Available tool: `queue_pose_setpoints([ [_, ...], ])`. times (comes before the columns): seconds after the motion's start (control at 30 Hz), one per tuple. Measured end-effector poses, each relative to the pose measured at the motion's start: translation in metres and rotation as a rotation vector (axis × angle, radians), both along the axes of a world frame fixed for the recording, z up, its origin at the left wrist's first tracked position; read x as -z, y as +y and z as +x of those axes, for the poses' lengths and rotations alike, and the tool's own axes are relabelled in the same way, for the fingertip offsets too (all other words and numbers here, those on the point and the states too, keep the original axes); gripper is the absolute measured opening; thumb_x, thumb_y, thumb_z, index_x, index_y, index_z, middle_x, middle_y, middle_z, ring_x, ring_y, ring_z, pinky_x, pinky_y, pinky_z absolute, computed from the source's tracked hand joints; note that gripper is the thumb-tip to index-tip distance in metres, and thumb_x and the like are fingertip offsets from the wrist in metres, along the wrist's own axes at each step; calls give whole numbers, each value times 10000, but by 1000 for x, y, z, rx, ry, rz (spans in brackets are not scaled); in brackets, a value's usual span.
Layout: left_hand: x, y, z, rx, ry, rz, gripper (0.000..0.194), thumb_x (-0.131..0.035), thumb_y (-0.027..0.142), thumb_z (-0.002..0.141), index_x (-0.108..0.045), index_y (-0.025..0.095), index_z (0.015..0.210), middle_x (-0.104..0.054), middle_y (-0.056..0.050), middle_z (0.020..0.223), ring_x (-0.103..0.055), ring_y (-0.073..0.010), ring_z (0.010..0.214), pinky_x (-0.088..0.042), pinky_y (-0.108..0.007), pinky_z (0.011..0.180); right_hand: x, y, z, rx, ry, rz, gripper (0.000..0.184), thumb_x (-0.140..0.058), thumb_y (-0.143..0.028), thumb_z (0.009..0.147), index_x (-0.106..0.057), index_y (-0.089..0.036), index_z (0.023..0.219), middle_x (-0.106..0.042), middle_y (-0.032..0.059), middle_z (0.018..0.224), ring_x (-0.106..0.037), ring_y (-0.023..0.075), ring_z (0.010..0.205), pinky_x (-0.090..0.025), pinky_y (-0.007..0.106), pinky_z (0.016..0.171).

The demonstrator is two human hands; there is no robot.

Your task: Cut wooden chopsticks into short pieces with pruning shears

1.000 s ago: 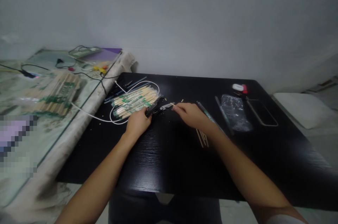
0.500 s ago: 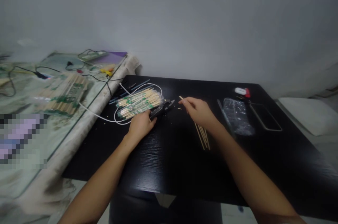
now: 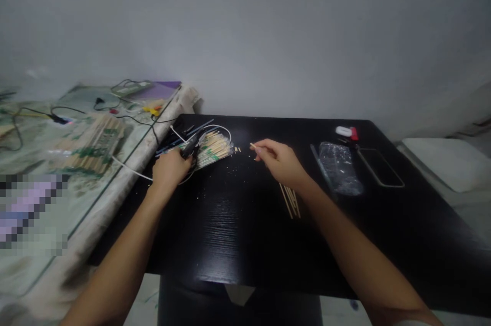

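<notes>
My left hand [image 3: 171, 168] is closed round the dark handles of a pair of pliers [image 3: 194, 146], whose jaws point up and away over the wrapped chopsticks [image 3: 215, 148]. Between the thumb and fingertips of my right hand [image 3: 279, 159] is a thin wooden chopstick [image 3: 252, 146]; only its pale tip shows, the rest is hidden by the hand. Several bare chopsticks [image 3: 290, 202] lie on the black table beneath my right wrist. Short cut-off wooden bits [image 3: 237, 149] rest between my hands, with tiny crumbs scattered nearby.
A white cable [image 3: 132, 168] loops around the wrapped chopsticks. On the right lie a clear plastic bag [image 3: 339, 168], a phone-shaped dark frame [image 3: 380, 167] and a red-and-white item [image 3: 347, 133]. The glass-topped table at left carries another bundle of wrapped chopsticks [image 3: 94, 144] and cords.
My left hand has moved left with the pliers, away from my right hand, and the pliers now point more upward. My right hand has shifted slightly left. More wooden bits show on the table.
</notes>
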State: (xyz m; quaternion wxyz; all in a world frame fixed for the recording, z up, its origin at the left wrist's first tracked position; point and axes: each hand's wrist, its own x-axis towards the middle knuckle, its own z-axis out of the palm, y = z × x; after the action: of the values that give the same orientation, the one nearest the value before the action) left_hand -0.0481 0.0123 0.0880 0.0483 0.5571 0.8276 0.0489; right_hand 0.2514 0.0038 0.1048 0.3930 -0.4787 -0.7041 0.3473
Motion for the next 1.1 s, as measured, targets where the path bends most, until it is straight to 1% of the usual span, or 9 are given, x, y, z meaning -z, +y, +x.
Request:
queue_pose_setpoints([
  [0.1, -17, -3, 27, 111, -86, 197, 446, -497, 519, 909, -710, 185, 1113, -764, -181, 981, -712, -390, 957, -505, -426, 776, -2, -1, -2, 14, 144, -8, 231, -610, -343, 933, -753, -171, 992, -732, 48, 808, -603, 138, 676, -449, 277, 645],
  [0.2, -39, -5, 59, 376, -243, 399, 343, -504, 460, 935, -701, 202, 1045, -760, -99, 939, -709, -297, 893, -494, -366, 779, -6, -3, -3, 25, 260, 16, 236, -635, -346, 919, -755, -169, 1019, -720, 42, 796, -612, 134, 679, -469, 278, 638],
  [0.3, -55, -8, 88, 606, -332, 460, 301, -544, 401, 927, -698, 199, 1087, -759, -67, 961, -693, -248, 861, -493, -346, 796, -13, -6, 0, 54, 329, 110, 240, -631, -342, 932, -748, -177, 1061, -688, 20, 748, -621, 133, 683, -486, 280, 647],
  [0.4, -61, -10, 104, 728, -362, 456, 302, -567, 333, 911, -677, 200, 1160, -761, -65, 1034, -695, -242, 901, -498, -352, 833, -21, -10, 5, 128, 330, 210, 202, -612, -322, 955, -739, -186, 1035, -647, 1, 698, -604, 124, 658, -479, 273, 632],
  [0.53, -57, -9, 111, 758, -319, 458, 324, -585, 300, 894, -650, 191, 1193, -749, -87, 1109, -690, -262, 972, -502, -376, 872, -29, -15, 9, 178, 269, 241, 163, -597, -307, 972, -707, -196, 925, -635, 0, 696, -563, 108, 608, -432, 259, 566],
  [0.73, -48, -8, 114, 793, -299, 424, 289, -583, 289, 897, -632, 190, 1163, -735, -97, 1083, -676, -264, 976, -503, -385, 858, -28, -13, 11, 186, 234, 250, 208, -600, -324, 975, -668, -193, 828, -631, -7, 695, -522, 96, 581, -393, 251, 542],
  [0.83, -47, -8, 117, 793, -311, 413, 266, -580, 280, 896, -635, 190, 1140, -735, -93, 1061, -676, -257, 946, -500, -382, 839, -26, -11, 12, 189, 194, 285, 237, -597, -329, 976, -661, -191, 794, -640, -5, 706, -539, 106, 613, -414, 259, 578],
  [0.97, -48, -9, 118, 783, -324, 395, 244, -571, 297, 902, -642, 185, 1107, -738, -89, 1005, -676, -256, 899, -492, -373, 797, -27, -10, 13, 188, 196, 305, 192, -606, -301, 961, -671, -195, 816, -675, 1, 743, -604, 131, 691, -469, 282, 672],
  [1.1, -47, -10, 118, 779, -310, 381, 210, -560, 294, 905, -642, 185, 1066, -730, -84, 959, -667, -243, 848, -481, -361, 765, -28, -12, 13, 192, 187, 298, 187, -603, -291, 956, -670, -198, 808, -684, 3, 744, -615, 135, 700, -477, 289, 687],
])
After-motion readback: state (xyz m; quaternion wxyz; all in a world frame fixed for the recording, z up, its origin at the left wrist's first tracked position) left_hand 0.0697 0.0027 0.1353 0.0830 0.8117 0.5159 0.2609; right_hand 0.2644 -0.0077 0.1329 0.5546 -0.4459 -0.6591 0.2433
